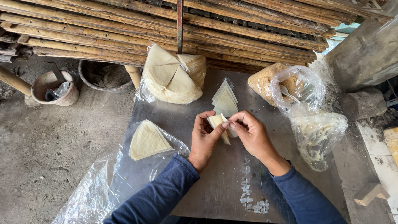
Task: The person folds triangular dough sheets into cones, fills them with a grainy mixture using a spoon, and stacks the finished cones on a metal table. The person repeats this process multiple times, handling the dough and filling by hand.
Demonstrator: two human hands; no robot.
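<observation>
Folded wrapper (217,121), pale and triangular, held above the middle of the grey metal surface (215,186), pinched between both hands. Left hand (204,139) closed on its near edge, thumb and fingers (220,126) gripping the fold. Right hand (251,135) closed on the other side, fingertips pressed against the wrapper and touching the left thumb. Dark blue sleeves (166,193) running back toward the bottom edge.

Just behind the hands, a small stack of cut triangles (225,99) lying flat on the surface. Farther back, a large clear bag of wedge-shaped sheets (172,76), leaning against bamboo poles (124,37). To the left, one more triangular stack (147,141) resting on loose clear plastic (103,186) that hangs off the surface edge. To the right, an open bag of brownish crumbly filling (265,81) with a white spoon (289,93) inside, and beside it a second knotted bag (317,132) of pale contents. White smears (248,195) on the surface near the right forearm.

On the dirt floor to the left, a clay-coloured pot (54,87) and a dark round tub (101,76). At the right edge, a wooden block (371,193).
</observation>
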